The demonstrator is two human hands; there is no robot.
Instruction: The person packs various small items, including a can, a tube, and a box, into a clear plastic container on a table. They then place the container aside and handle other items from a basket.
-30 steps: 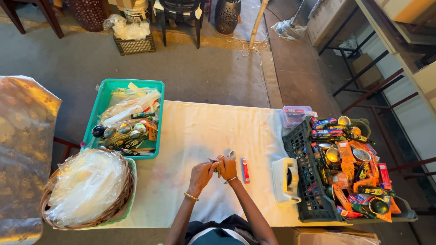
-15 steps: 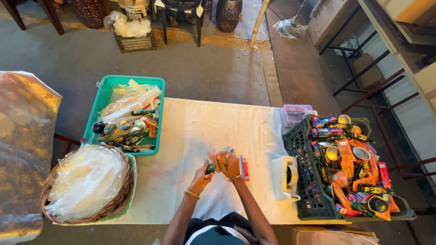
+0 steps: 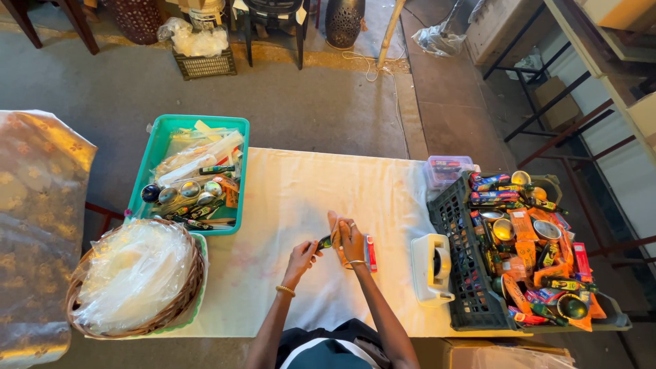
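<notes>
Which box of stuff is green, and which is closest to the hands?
The teal tray, left of the white cloth, is the green one. The dark crate on the right lies closer to the hands, beside the white tape dispenser.

The two hands, pressed together half a second ago over the white table (image 3: 294,191), are now slightly apart. The left hand (image 3: 301,257) has drawn back toward the body, its grip on the near end of a small dark item (image 3: 325,241). The right hand (image 3: 348,239) now stands upright with fingers extended beside the red strip (image 3: 371,252).
</notes>
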